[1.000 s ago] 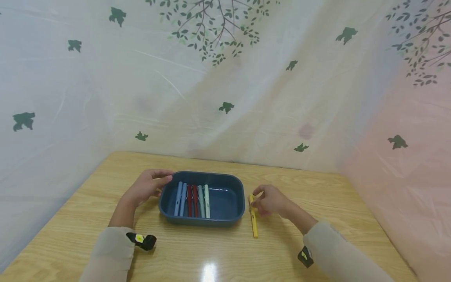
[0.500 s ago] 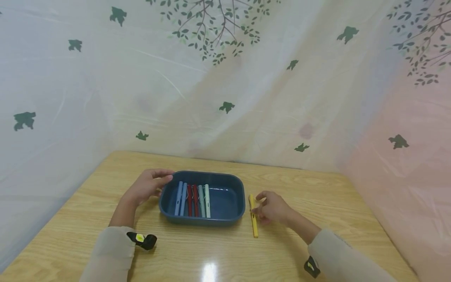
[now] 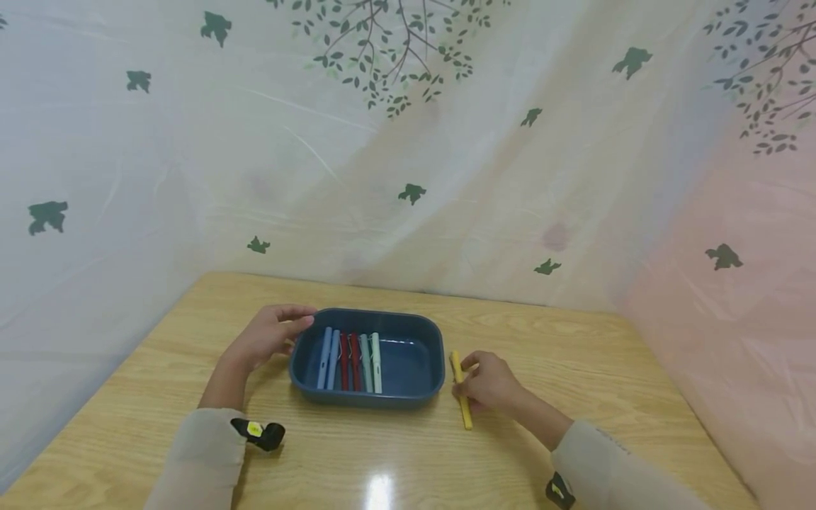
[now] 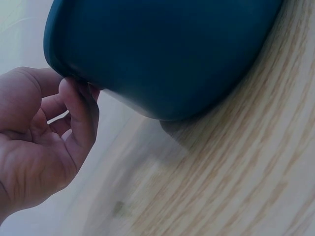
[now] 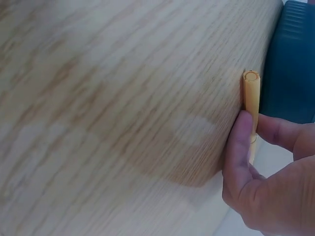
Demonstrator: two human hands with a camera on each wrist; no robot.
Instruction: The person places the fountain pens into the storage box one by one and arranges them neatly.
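A dark blue rectangular tray [image 3: 370, 401] stands on the table. Inside it, side by side to the left, lie two blue pens [image 3: 325, 358], two red pens [image 3: 355, 363] and two pale green pens [image 3: 377, 363]. My left hand [image 3: 263, 338] holds the tray by its far left corner; in the left wrist view its bent fingers meet the tray wall [image 4: 162, 59]. Just right of the tray, my right hand [image 3: 492, 382] pinches a yellow pen [image 3: 467, 414] between thumb and fingers. In the right wrist view one end of this yellow pen [image 5: 251, 93] juts past the fingertips.
The wooden table [image 3: 357, 460] extends around the tray, and a patterned cloth [image 3: 484, 212] hangs behind it. Dark wrist cameras are strapped on both sleeves, the left camera [image 3: 270, 436] near the tray's front left. The tray's right part shows bare floor.
The right hand has moved slightly toward the near side along the yellow pen and now grips it around the middle. The pen has shifted and tilted a little. The left hand keeps its place.
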